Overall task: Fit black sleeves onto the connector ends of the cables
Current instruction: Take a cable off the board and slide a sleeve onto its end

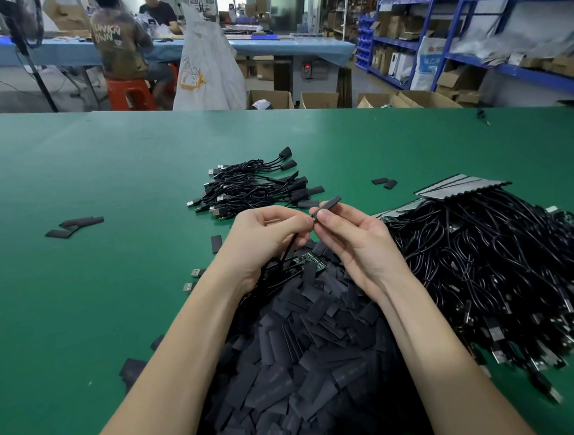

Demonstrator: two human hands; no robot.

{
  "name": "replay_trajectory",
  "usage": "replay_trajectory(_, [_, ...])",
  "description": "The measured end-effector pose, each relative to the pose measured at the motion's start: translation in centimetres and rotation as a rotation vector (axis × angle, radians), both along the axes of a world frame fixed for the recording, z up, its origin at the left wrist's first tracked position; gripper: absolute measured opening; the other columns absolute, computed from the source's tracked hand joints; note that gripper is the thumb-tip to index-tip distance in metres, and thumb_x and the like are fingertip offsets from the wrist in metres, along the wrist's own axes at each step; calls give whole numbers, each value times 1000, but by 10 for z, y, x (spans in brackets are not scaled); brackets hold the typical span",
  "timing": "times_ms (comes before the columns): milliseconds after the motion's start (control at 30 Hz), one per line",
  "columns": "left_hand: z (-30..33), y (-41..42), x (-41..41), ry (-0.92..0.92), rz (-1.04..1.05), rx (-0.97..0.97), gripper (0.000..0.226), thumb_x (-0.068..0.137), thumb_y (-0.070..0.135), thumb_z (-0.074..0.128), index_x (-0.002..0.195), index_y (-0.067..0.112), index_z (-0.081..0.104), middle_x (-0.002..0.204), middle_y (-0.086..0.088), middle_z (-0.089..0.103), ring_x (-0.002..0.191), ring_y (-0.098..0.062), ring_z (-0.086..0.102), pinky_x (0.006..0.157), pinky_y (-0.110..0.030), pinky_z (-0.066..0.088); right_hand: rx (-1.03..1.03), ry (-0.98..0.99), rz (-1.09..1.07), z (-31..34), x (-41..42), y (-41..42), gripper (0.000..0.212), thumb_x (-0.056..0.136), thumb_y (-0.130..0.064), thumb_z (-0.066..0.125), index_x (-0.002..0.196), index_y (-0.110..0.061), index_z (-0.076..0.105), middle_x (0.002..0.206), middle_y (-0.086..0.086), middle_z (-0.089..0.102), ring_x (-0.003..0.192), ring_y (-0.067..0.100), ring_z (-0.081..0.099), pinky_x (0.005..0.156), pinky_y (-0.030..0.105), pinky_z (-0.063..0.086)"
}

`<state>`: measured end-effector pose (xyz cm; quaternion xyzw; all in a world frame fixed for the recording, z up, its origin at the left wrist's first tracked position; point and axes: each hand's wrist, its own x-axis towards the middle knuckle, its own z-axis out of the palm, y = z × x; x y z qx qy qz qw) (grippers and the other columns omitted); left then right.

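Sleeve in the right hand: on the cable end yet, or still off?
Off. The right hand pinches the sleeve free in the air; the left hand holds the cable apart.

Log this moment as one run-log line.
left hand grips cable | right hand pinches black sleeve | sleeve not yet fitted

Flat black sleeve (329, 204) raised, tilted, apparently meeting cable (289, 248).

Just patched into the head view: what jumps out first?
Centre frame, the right hand pinches a black sleeve while the left hand grips a cable. Below them lies a heap of loose sleeves; unsleeved cables pile to the right, finished ones beyond.
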<state>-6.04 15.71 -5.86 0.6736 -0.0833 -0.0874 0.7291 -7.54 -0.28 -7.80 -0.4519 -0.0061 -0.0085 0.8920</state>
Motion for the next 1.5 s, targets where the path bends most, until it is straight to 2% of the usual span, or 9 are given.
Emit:
replay_trajectory(133, [0,-1,0,-105,52,27,7,85,6,77,79,10,77,68,-8,72,57,-11,64,55,-13,48,56,11,-7,2,0,0,21,74,-6,75,95,-7,74,99,10,75,93,14,74,79,20,58])
replay_trajectory(333, [-3,-3,0,-100,77,48,15,83,6,78,71,15,78,70,-10,73,62,-13,66,61,-17,54,21,27,-14,2,-1,0,29,71,-9,78,99,-7,71,100,11,75,92,15,74,79,21,58])
replay_trajectory(533, [-5,-4,0,-171,104,89,6,83,4,78,78,8,76,68,-10,74,62,-13,68,63,-20,56,32,22,-26,-1,0,1,34,72,-10,77,105,-5,67,95,8,77,92,13,74,78,19,57])
replay_trajectory(633, [-5,-4,1,-193,110,110,7,83,5,78,78,10,76,69,-10,74,62,-13,69,65,-21,57,33,17,-27,-2,0,1,32,74,-9,76,105,-5,68,96,8,78,93,13,74,78,19,57])
replay_trajectory(867, [-4,-4,1,-146,82,60,3,86,6,76,83,8,76,70,-8,73,63,-13,67,66,-19,54,21,-13,-20,0,-2,3,32,73,-9,76,103,-5,67,94,7,78,92,12,74,79,17,56])
replay_trajectory(1067, [-3,3,4,-98,11,80,6,87,6,77,93,6,74,73,-5,74,63,-10,67,58,-12,47,-25,-43,-86,3,-3,8,39,69,-10,80,105,-7,67,94,12,78,91,17,76,79,20,57])
replay_trajectory(1233, [-5,4,5,-67,3,91,5,90,7,75,93,3,74,72,-8,74,60,-11,66,61,-14,50,-189,-114,-164,5,-4,8,40,87,-8,76,121,-24,61,99,14,78,92,21,75,79,25,59])
replay_trajectory(1367, [-7,1,4,-57,-1,100,10,91,7,73,96,-2,73,69,-8,73,58,-10,64,59,-14,51,-267,-134,-241,7,-5,10,26,89,-12,76,111,-26,71,97,12,79,88,20,75,75,26,59])
replay_trajectory(1500, [-7,0,3,-55,0,103,10,91,7,73,95,-2,73,67,-7,72,55,-9,62,59,-15,51,-248,-115,-259,9,-5,10,20,88,-9,76,103,-23,77,96,11,79,85,19,74,72,24,59])
